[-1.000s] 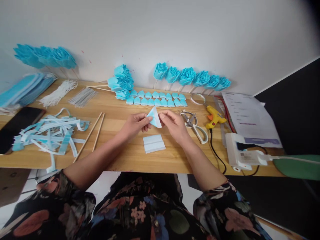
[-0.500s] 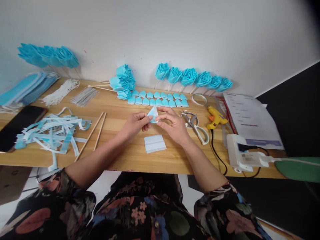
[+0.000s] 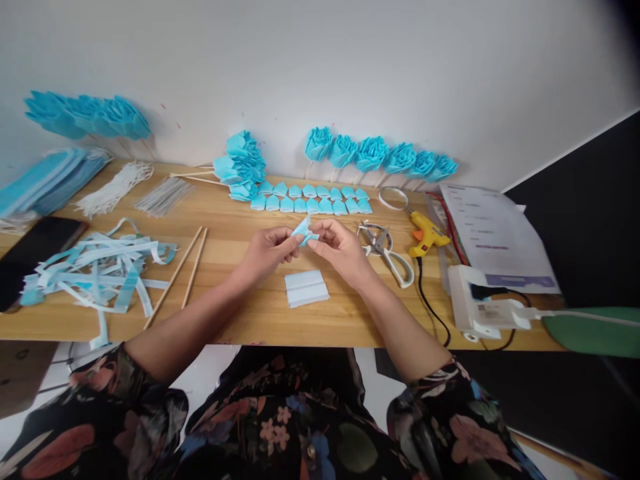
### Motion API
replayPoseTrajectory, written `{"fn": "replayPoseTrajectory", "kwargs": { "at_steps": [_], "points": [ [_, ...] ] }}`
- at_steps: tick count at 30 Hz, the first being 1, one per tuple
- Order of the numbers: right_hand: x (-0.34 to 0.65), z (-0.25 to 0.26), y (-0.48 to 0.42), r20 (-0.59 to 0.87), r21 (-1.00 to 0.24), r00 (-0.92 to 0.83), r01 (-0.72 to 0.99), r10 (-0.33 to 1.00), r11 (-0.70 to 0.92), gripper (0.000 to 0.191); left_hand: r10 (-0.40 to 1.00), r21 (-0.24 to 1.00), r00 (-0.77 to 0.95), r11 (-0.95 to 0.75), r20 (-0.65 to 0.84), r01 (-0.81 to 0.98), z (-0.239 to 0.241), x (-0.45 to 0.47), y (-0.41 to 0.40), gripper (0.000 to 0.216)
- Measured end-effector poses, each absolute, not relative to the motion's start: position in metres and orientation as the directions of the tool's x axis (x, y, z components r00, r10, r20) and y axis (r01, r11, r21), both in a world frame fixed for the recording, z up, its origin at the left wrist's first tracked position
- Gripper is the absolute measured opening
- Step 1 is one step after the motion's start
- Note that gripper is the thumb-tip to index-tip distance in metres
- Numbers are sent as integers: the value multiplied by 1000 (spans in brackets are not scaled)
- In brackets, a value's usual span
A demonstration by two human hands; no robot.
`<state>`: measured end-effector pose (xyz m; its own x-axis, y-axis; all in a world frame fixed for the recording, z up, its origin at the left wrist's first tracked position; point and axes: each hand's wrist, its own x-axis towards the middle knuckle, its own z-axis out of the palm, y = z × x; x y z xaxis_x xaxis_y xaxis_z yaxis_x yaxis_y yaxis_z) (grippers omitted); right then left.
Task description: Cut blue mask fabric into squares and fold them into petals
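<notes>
Between my two hands is a small folded piece of blue face-mask fabric [image 3: 305,231], its tip pointing up. My left hand [image 3: 274,250] pinches its left side with thumb and fingers. At its lower right edge, my right hand [image 3: 340,250] grips it between thumb and fingertips. Just below them, a pleated white mask piece [image 3: 307,289] lies flat on the wooden table [image 3: 260,313]. Beyond my fingers sit two rows of folded blue petals [image 3: 310,199]. Part of the held fabric is hidden by my fingers.
Scissors [image 3: 395,260] and a yellow glue gun [image 3: 425,235] lie right, near a white power strip [image 3: 470,303]. Mask strips [image 3: 110,263], wooden sticks [image 3: 175,277] and a phone [image 3: 37,257] are left. Blue fabric flowers [image 3: 373,155] lean on the wall.
My right fingers have folded the right side of the blue fabric inward, so the flat triangle is now a narrower, bent shape. The view has shifted slightly.
</notes>
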<state>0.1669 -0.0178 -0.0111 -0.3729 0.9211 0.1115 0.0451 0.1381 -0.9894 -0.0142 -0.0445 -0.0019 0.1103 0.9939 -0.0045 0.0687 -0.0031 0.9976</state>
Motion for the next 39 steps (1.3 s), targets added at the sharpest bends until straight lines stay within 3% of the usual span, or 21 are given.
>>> {"fn": "replayPoseTrajectory", "kwargs": {
  "at_steps": [8,13,22,26,33,39],
  "points": [
    [170,-8,-20,170,-976,-429,50,887,211,29,983,976,140,140,-118,-166,-6,-17,-41,37],
    [170,-11,-20,188,-962,-451,93,872,256,17,971,952,181,194,-153,-237,-7,-16,-42,37],
    [170,-7,-20,155,-960,-445,143,882,241,15,988,996,137,74,-65,-59,-5,-16,-42,37],
    [169,-10,-18,157,-976,-404,76,901,204,19,994,999,111,19,-24,47,-1,-15,-43,35],
    [167,-14,-15,105,-994,-381,-8,919,110,43,993,996,118,8,-19,92,-2,-14,-43,34],
    [169,-14,-16,143,-987,-388,11,910,159,42,992,995,122,17,-29,93,0,-14,-44,34]
  ]
}}
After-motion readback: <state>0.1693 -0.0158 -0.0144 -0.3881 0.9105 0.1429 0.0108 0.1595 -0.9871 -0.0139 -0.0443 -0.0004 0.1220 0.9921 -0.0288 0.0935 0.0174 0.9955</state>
